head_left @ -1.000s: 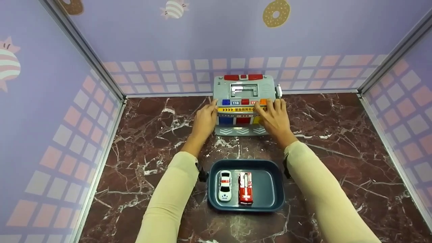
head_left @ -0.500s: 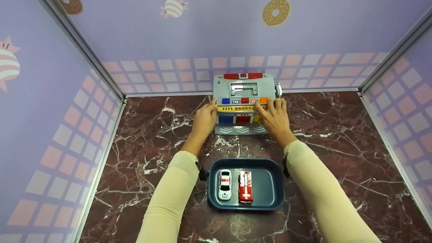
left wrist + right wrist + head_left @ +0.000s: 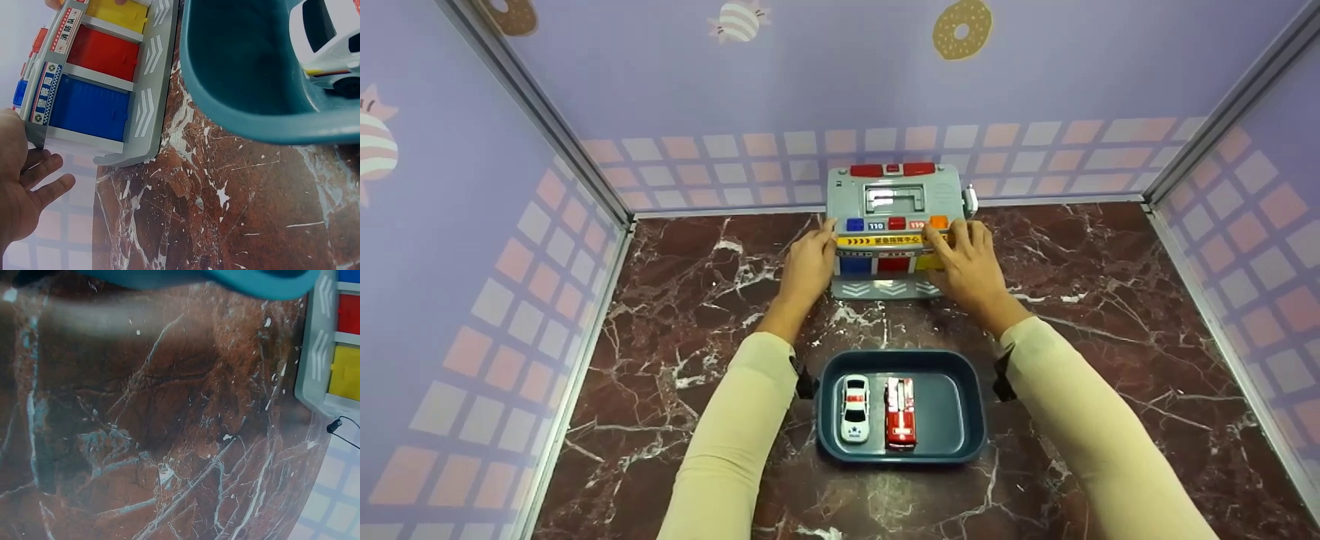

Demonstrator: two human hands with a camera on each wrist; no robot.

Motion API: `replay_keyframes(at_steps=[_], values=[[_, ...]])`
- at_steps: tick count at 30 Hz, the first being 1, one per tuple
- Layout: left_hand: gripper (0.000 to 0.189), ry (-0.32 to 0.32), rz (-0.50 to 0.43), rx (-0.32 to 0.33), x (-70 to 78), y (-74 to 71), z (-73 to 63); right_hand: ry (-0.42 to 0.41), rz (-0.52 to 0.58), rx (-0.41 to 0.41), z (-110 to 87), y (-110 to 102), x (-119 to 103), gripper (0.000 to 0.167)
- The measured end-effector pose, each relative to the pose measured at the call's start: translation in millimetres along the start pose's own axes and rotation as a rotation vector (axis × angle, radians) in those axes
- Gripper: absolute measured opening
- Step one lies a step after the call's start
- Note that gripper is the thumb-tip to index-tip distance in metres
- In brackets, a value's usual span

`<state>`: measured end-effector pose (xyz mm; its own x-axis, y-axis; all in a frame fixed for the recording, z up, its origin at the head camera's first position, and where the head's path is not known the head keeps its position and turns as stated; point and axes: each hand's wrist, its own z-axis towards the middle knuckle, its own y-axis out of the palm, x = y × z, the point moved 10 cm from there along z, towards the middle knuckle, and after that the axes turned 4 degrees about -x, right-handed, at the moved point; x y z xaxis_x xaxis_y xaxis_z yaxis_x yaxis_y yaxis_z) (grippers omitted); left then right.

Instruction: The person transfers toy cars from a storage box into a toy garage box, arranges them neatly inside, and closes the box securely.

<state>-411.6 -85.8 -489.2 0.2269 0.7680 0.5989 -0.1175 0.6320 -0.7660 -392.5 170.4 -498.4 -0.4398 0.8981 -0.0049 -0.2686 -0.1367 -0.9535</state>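
A grey toy rescue garage stands against the back wall, with a yellow banner and blue, red and yellow doors. My left hand touches its left side; in the left wrist view, the visible fingers are loosely extended. At the front right corner my right hand grips the garage, fingers bent over the banner's end and thumb low by the yellow door. The right wrist view does not show this hand. Nearer me, a dark teal tray holds a white toy police car and a red toy fire engine.
Purple patterned walls enclose the back and both sides. The dark red marbled tabletop extends around the garage and tray. A white handle-like part sticks out at the garage's right side.
The head view has shifted slightly. My right hand has slid a little to the right along the garage, so the orange button shows more fully. The left hand, tray and toy vehicles stay in place.
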Motion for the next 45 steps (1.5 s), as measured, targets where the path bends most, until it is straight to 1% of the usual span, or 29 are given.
replay_keyframes(at_steps=[5,8,11,15,18,22,25,31,35,39,45], values=[[0.04,0.001,0.004,-0.01,0.2,-1.7,0.6,-0.007,0.024,-0.073,-2.5,-4.1,-1.5,0.082],[0.04,0.005,0.005,-0.015,1.4,-1.5,0.8,-0.025,0.034,-0.083,-3.8,-9.9,-5.6,0.082],[0.039,0.006,0.0,-0.013,2.2,-1.1,0.5,-0.073,0.039,-0.06,-3.5,-18.3,-14.2,0.081],[0.039,0.005,-0.003,-0.009,3.1,-0.3,-0.2,-0.147,0.072,-0.017,-1.0,-31.1,-28.6,0.079],[0.039,-0.001,-0.007,-0.007,1.7,0.0,0.0,-0.173,0.097,-0.004,3.0,-36.5,-37.7,0.076],[0.036,-0.001,-0.01,0.0,1.1,0.2,0.8,-0.186,0.111,0.008,8.0,-40.8,-47.3,0.075],[0.036,0.0,-0.005,0.007,0.7,-0.3,0.8,-0.195,0.116,-0.003,11.0,-40.2,-53.8,0.075],[0.036,-0.006,-0.007,0.006,-0.9,-0.4,-0.1,-0.199,0.095,-0.071,15.4,-30.8,-61.6,0.074],[0.038,0.004,-0.013,0.016,-0.4,-1.2,0.1,-0.201,0.105,-0.096,18.8,-27.5,-64.4,0.076],[0.037,0.012,-0.016,0.021,0.0,-0.8,-0.2,-0.194,0.118,-0.114,21.6,-24.6,-65.8,0.078],[0.037,0.008,-0.022,0.023,-1.8,0.0,-0.7,-0.174,0.175,-0.133,25.5,-23.3,-67.5,0.078]])
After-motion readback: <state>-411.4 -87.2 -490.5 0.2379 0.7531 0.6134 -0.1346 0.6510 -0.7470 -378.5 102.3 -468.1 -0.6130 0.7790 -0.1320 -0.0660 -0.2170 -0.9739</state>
